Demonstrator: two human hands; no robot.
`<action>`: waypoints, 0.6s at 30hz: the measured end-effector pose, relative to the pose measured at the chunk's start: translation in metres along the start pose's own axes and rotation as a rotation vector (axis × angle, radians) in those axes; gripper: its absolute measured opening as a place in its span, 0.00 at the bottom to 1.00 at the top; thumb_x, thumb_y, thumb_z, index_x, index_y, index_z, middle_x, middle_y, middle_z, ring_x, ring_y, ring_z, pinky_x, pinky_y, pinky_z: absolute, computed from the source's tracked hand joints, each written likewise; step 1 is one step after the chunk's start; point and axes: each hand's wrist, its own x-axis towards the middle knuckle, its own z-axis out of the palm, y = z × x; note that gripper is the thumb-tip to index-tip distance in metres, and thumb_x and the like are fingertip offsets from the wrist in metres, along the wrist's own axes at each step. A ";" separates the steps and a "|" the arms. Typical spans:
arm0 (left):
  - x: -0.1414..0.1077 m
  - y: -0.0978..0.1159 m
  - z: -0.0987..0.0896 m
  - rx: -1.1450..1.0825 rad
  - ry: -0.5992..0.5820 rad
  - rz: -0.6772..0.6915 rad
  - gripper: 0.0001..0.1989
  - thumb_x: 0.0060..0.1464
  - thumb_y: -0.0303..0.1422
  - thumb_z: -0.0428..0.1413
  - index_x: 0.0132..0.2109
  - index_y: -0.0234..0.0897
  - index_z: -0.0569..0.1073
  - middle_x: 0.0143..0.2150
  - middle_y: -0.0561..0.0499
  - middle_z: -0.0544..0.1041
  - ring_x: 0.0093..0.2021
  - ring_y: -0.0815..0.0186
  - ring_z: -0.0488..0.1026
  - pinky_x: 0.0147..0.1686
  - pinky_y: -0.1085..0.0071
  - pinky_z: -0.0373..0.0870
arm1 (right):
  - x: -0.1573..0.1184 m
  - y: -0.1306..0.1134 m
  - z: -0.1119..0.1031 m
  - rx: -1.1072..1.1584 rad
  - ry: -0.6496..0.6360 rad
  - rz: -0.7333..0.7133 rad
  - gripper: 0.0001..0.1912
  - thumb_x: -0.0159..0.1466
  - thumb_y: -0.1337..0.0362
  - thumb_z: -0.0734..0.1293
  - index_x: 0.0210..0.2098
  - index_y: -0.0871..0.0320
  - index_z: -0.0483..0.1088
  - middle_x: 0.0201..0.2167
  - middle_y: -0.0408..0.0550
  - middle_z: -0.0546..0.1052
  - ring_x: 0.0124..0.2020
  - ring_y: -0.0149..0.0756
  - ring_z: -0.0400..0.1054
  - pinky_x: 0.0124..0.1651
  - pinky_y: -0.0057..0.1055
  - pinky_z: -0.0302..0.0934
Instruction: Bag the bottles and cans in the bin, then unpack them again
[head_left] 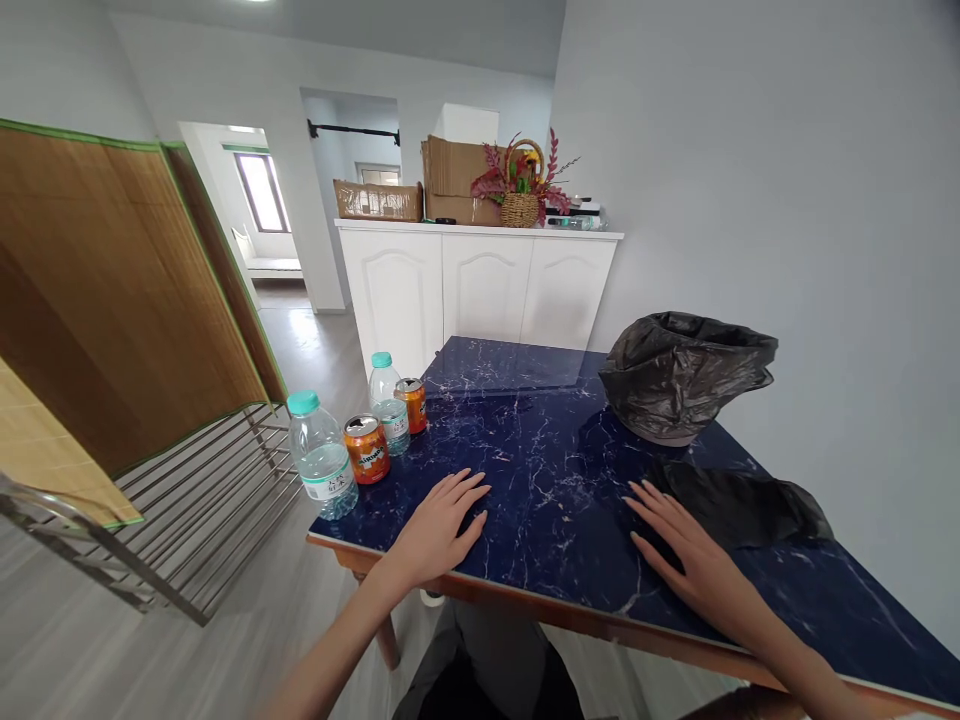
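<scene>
My left hand [442, 525] lies flat near the front edge of the blue marbled table [525, 480], fingers apart and holding nothing. Nearest to it are an orange can [367, 452] and a clear bottle with a teal cap [322, 460]. Behind these stand a second bottle [389, 405] and a second orange can [412, 404]. Flat on the table at the right, my right hand [686, 555] is empty, its fingers spread, beside a flattened black plastic bag [757, 510]. Beyond that is a bin lined with a black bag [679, 380], its mouth open.
A white cabinet [480, 285] behind the table bears cardboard boxes [379, 200] and a flower basket [519, 208]. At the left is a metal rack [202, 500] with woven mats [112, 300]. A grey wall runs along the right.
</scene>
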 end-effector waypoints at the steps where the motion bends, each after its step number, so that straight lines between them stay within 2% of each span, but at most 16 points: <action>1: 0.000 0.000 0.000 0.001 -0.004 -0.005 0.22 0.76 0.43 0.47 0.71 0.47 0.69 0.76 0.49 0.67 0.78 0.55 0.59 0.77 0.48 0.58 | 0.000 -0.006 0.002 0.037 -0.034 0.023 0.30 0.79 0.48 0.58 0.77 0.46 0.57 0.80 0.48 0.56 0.80 0.50 0.48 0.78 0.58 0.50; 3: 0.000 0.001 -0.001 0.005 -0.017 -0.013 0.23 0.76 0.42 0.48 0.71 0.45 0.69 0.76 0.49 0.67 0.78 0.55 0.59 0.77 0.48 0.58 | -0.001 -0.014 0.008 0.079 -0.074 0.113 0.31 0.79 0.46 0.58 0.77 0.46 0.59 0.79 0.48 0.57 0.79 0.52 0.51 0.76 0.59 0.56; 5: 0.001 0.002 -0.001 0.011 -0.023 -0.018 0.23 0.76 0.42 0.48 0.71 0.45 0.69 0.76 0.49 0.67 0.78 0.55 0.59 0.77 0.48 0.58 | -0.002 -0.021 0.014 0.087 -0.075 0.187 0.32 0.78 0.43 0.57 0.76 0.48 0.61 0.79 0.50 0.58 0.78 0.55 0.51 0.75 0.61 0.56; 9: 0.002 0.004 -0.002 0.016 -0.023 -0.022 0.23 0.76 0.42 0.47 0.71 0.44 0.69 0.76 0.49 0.67 0.78 0.55 0.59 0.77 0.48 0.57 | -0.002 -0.031 0.022 0.077 -0.046 0.201 0.33 0.78 0.42 0.57 0.76 0.49 0.61 0.78 0.49 0.59 0.79 0.54 0.49 0.77 0.63 0.51; 13: 0.002 0.007 -0.003 0.017 -0.028 -0.028 0.23 0.76 0.41 0.48 0.71 0.43 0.70 0.76 0.48 0.68 0.78 0.55 0.60 0.77 0.48 0.57 | -0.003 -0.033 0.022 0.101 -0.021 0.245 0.33 0.78 0.41 0.56 0.74 0.50 0.64 0.77 0.49 0.61 0.78 0.54 0.52 0.76 0.61 0.54; 18: 0.002 0.007 -0.001 0.005 -0.016 -0.031 0.23 0.75 0.41 0.48 0.71 0.44 0.70 0.75 0.48 0.68 0.78 0.55 0.60 0.77 0.49 0.57 | -0.003 -0.034 0.017 0.177 -0.067 0.331 0.36 0.76 0.38 0.55 0.75 0.50 0.64 0.78 0.47 0.58 0.79 0.56 0.48 0.76 0.63 0.53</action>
